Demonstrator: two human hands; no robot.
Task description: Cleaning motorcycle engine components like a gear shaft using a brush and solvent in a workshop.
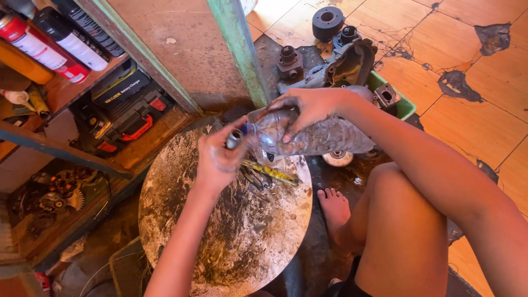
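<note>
Bottle (319, 136) mouth behind grimy hands (220, 159)

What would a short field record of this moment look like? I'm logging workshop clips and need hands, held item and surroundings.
left hand: closed around the neck end of the plastic bottle, by its blue cap ring
right hand: gripping the plastic bottle from above, near its shoulder
bottle: clear, grimy, crumpled, held roughly level over the round table
round table: stained top, small tools lying near its far edge
green tray: on the tiled floor, holds metal engine parts
shelf: spray cans on top
</note>
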